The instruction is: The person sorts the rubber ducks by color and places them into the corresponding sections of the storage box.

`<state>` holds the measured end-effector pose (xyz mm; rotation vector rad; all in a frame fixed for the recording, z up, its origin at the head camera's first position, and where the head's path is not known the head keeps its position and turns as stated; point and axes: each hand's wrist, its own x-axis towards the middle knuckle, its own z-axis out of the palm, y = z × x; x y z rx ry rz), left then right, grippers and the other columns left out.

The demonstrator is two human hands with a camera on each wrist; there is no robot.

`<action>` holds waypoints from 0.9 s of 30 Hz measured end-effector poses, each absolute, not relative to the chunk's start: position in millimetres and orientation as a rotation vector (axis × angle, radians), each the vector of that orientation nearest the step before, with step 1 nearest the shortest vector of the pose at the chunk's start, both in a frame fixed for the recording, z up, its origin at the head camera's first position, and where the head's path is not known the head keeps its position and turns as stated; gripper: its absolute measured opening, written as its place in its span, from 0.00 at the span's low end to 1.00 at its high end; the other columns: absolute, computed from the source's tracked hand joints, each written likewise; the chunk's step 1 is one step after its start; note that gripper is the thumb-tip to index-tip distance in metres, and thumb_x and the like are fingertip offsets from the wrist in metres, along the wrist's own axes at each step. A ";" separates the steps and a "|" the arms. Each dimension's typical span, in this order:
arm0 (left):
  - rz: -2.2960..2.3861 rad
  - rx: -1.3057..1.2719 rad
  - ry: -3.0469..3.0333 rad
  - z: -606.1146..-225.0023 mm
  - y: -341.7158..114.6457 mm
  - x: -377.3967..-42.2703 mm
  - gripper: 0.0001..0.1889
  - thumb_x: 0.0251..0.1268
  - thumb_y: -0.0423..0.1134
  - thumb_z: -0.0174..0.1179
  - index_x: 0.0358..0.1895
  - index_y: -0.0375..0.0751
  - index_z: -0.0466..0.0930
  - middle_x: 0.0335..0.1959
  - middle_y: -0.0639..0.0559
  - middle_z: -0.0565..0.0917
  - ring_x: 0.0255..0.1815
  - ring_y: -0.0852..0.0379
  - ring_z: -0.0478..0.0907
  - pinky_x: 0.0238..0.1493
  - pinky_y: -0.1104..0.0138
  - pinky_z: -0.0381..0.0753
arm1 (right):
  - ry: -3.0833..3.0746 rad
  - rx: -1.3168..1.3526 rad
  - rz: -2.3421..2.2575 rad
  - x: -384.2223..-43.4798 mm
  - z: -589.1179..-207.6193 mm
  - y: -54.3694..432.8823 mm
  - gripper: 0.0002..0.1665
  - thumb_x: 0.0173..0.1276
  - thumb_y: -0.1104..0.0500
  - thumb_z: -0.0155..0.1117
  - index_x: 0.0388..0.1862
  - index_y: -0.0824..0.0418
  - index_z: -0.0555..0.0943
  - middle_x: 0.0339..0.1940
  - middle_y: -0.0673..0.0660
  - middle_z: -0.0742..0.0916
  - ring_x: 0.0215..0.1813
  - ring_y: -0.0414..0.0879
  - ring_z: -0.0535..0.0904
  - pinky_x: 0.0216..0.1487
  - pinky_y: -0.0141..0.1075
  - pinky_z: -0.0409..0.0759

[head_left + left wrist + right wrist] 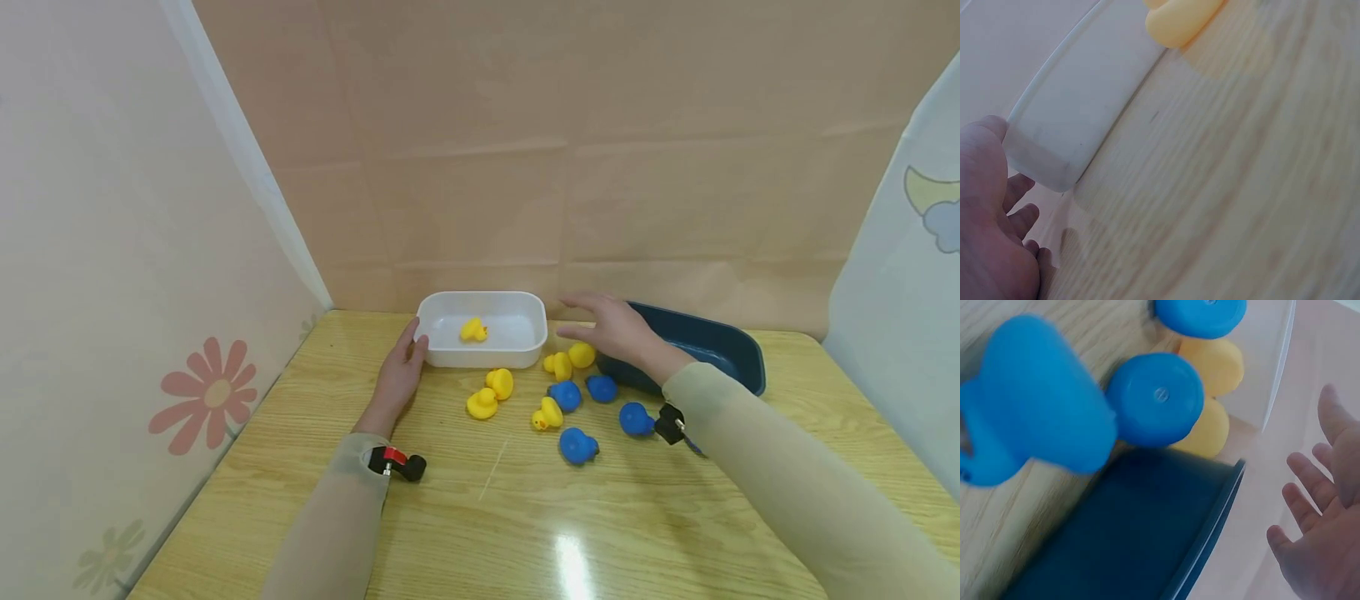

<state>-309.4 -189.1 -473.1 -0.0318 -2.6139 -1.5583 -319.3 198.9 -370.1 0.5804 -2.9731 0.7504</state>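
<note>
My left hand point(400, 377) is at the left end of a white plastic bin point(480, 358). In the left wrist view the thumb tip point(994, 125) meets the bin's rim at the corner, while the other fingers lie lower, beside the end wall. One yellow rubber duck point(473, 330) lies on its side inside this bin. Raised above the table, my right hand point(618, 329) reaches over the left end of a dark blue bin point(723, 333), fingers spread and holding nothing. Just below it are two yellow ducks point(581, 355) and a blue duck point(602, 388).
More yellow ducks point(482, 404) and several blue ducks point(578, 447) lie scattered on the wooden table point(465, 517) in front of the bins. A brown sheet point(480, 167) hangs behind, with pale curtains point(150, 167) at both sides.
</note>
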 end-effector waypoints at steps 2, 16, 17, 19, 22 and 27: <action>-1.559 -0.036 -2.616 -472.9 -189.1 -309.2 0.35 0.91 0.63 0.44 0.92 0.57 0.54 0.89 0.45 0.62 0.90 0.41 0.55 0.87 0.42 0.55 | -2.977 0.613 0.740 -319.0 -371.3 203.2 0.43 0.80 0.41 0.73 0.85 0.59 0.73 0.82 0.64 0.77 0.83 0.67 0.66 0.82 0.68 0.63; -1.564 -0.030 -2.610 -473.6 -191.8 -307.1 0.34 0.92 0.61 0.44 0.92 0.59 0.52 0.89 0.47 0.61 0.90 0.42 0.54 0.87 0.43 0.54 | -3.005 0.780 0.654 -316.9 -383.7 216.0 0.42 0.76 0.46 0.78 0.81 0.63 0.77 0.75 0.65 0.84 0.77 0.68 0.75 0.80 0.69 0.64; -1.568 -0.029 -2.607 -473.4 -191.8 -306.9 0.34 0.92 0.61 0.44 0.92 0.59 0.52 0.89 0.47 0.61 0.90 0.42 0.54 0.87 0.43 0.54 | -3.011 0.783 0.644 -316.9 -384.9 216.5 0.42 0.76 0.47 0.78 0.81 0.63 0.77 0.74 0.65 0.84 0.77 0.68 0.75 0.82 0.70 0.60; -1.574 -0.030 -2.606 -472.8 -191.7 -306.2 0.34 0.92 0.61 0.44 0.92 0.59 0.53 0.89 0.48 0.61 0.90 0.43 0.54 0.88 0.43 0.54 | -3.024 0.788 0.626 -317.0 -386.7 217.3 0.42 0.76 0.47 0.78 0.81 0.64 0.76 0.74 0.64 0.84 0.77 0.67 0.76 0.84 0.71 0.52; -1.583 -0.027 -2.601 -471.7 -190.9 -305.3 0.34 0.92 0.61 0.45 0.92 0.59 0.53 0.89 0.48 0.61 0.90 0.43 0.54 0.87 0.43 0.54 | -3.026 0.803 0.602 -318.2 -389.5 219.5 0.41 0.76 0.48 0.78 0.81 0.64 0.77 0.73 0.64 0.85 0.76 0.66 0.77 0.85 0.71 0.47; -1.589 -0.016 -2.597 -471.1 -189.4 -304.5 0.34 0.92 0.60 0.45 0.92 0.59 0.53 0.89 0.48 0.61 0.90 0.42 0.54 0.87 0.43 0.55 | -2.998 0.827 0.560 -319.8 -391.6 227.7 0.41 0.75 0.49 0.79 0.80 0.64 0.78 0.72 0.64 0.86 0.73 0.66 0.80 0.84 0.71 0.49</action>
